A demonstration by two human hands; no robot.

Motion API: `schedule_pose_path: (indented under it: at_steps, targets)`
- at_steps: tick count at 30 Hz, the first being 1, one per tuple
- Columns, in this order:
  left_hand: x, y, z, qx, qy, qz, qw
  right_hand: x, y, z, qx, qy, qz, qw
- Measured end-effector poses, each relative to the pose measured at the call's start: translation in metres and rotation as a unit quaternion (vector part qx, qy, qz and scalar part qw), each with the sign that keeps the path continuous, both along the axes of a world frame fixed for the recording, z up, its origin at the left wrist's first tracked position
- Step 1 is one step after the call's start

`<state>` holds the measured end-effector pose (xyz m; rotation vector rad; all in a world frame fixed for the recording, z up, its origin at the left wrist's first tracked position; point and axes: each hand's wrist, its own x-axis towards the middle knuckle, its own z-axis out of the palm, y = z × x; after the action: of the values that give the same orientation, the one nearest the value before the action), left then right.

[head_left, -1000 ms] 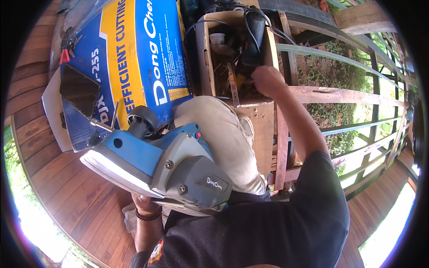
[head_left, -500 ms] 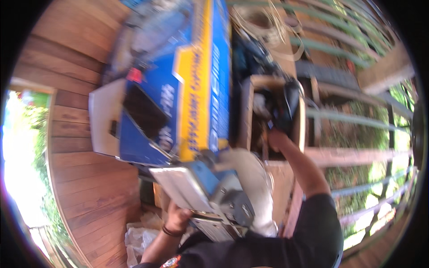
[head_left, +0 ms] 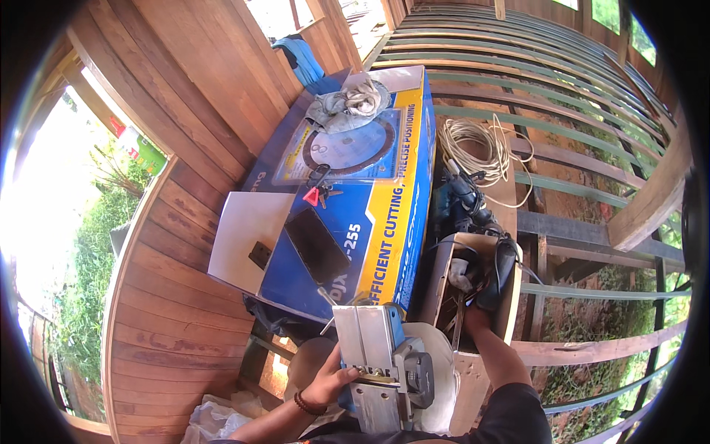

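Observation:
My left hand (head_left: 333, 379) is closed round the side of an electric hand planer (head_left: 367, 333), which has a blue body and a bare metal sole facing up. The planer is close to my body, over my lap. My right hand (head_left: 477, 321) reaches down into an open wooden toolbox (head_left: 510, 307) at the right. Its fingers are hidden among the tools. In the toolbox, next to that hand, are a black tool (head_left: 504, 275) with a cord and a greyish bundle (head_left: 460, 274).
A big blue and yellow cardboard box (head_left: 347, 251) stands ahead, bearing a packaged circular saw blade (head_left: 347, 152), a rag (head_left: 344, 107), keys (head_left: 331, 194) and a dark flat rectangle (head_left: 318, 244). Beyond the toolbox lies coiled cable (head_left: 473, 148). Open floor joists (head_left: 592, 292) run along the right; a plank wall (head_left: 177, 296) is left.
My view has tilted up and steadied. The planer has turned from a slant to nearly straight, its sole now squarely visible. My right hand is still in the toolbox.

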<state>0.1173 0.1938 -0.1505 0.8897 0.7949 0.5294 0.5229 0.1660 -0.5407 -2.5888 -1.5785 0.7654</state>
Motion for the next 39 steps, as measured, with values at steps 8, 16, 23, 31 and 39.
schedule_pose_path:
  at_steps: [8, 16, 23, 31, 39]
  targets:
    - [0.002, 0.003, 0.004, -0.002, -0.024, -0.012, 1.000, -0.003, -0.001, 0.051, -0.008, 0.036, 0.012, 0.999]
    - [0.022, 0.005, 0.027, 0.020, -0.035, -0.020, 0.999, -0.004, -0.042, 0.128, 0.268, 0.091, -0.132, 0.950]
    - [0.045, 0.011, 0.046, 0.006, -0.037, -0.098, 0.994, -0.049, -0.099, 0.285, 0.377, 0.537, -0.391, 0.645]
    - [0.055, -0.003, 0.057, 0.012, -0.090, -0.244, 0.966, -0.144, -0.166, 0.427, 0.477, 0.517, -0.452, 0.548]
    - [0.036, -0.017, 0.066, 0.021, -0.117, -0.272, 0.955, -0.210, -0.223, 0.492, 0.518, 0.520, -0.399, 0.549]
